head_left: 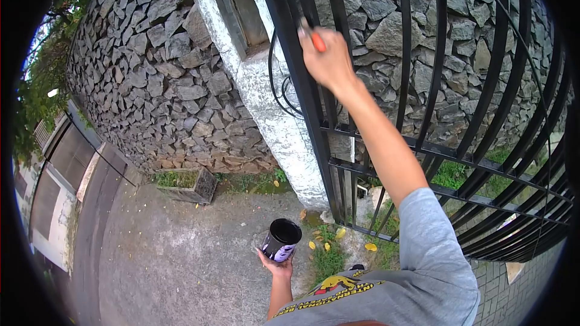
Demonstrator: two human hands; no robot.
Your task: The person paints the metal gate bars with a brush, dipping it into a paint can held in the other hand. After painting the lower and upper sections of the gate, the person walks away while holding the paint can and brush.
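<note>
My right hand (pixel 329 63) is raised to the upper part of a black metal gate (pixel 311 93), closed around a paintbrush (pixel 318 41) with an orange handle. The brush's tip lies against or very near the gate's thick upright post; slight blur hides the exact contact. Lower down, my left hand (pixel 278 264) supports a paint can (pixel 282 242) from beneath and the side, fingers curled on it. The can is open at the top, dark inside, with black drips over a purple and white label.
A stone wall (pixel 163 66) rises behind a white pillar (pixel 266 96) with a recessed box (pixel 240 12). Black cable (pixel 279 93) loops beside the post. A planter (pixel 193 186) stands on the concrete ground (pixel 181 247). Grass and yellow leaves lie below the gate.
</note>
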